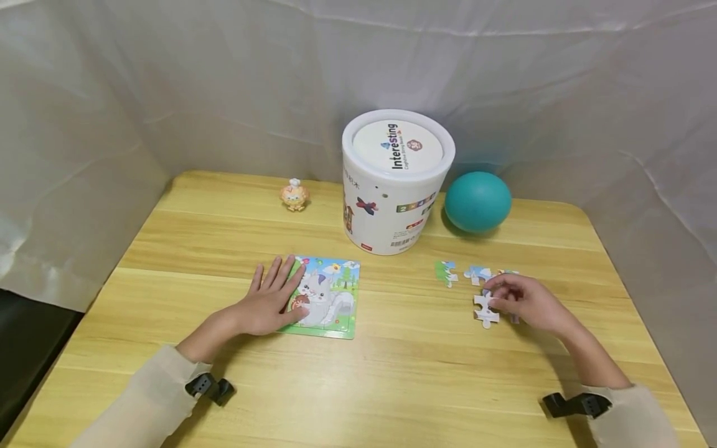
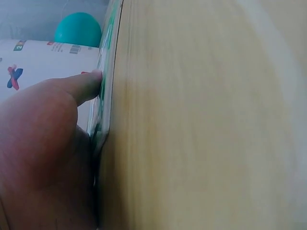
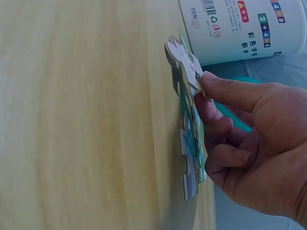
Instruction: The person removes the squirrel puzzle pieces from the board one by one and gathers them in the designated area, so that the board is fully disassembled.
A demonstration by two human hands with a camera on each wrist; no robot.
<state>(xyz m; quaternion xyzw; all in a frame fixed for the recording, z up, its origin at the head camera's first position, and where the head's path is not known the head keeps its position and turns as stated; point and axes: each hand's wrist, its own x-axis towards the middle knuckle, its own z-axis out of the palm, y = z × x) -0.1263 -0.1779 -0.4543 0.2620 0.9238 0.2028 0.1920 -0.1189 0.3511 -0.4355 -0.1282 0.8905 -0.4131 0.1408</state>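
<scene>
My left hand (image 1: 266, 306) lies with straight fingers on the left part of a jigsaw puzzle (image 1: 330, 305), which shows a grey squirrel on a green-edged board. In the left wrist view, the thumb (image 2: 88, 86) presses on the board's surface. At the right, my right hand (image 1: 523, 302) pinches a white jigsaw piece (image 1: 485, 311) between thumb and fingers. The right wrist view shows this piece (image 3: 184, 62) tilted up off the table. Around that hand lie loose pieces: a green one (image 1: 444, 272), a blue one (image 1: 477, 274) and others partly hidden beneath the fingers.
A white lidded bucket (image 1: 386, 211) stands at the back middle of the wooden table (image 1: 403, 386). To its right sits a teal ball (image 1: 478, 202), and to its left a small orange figurine (image 1: 294, 195). Grey cloth (image 1: 252, 81) hangs behind and at the sides.
</scene>
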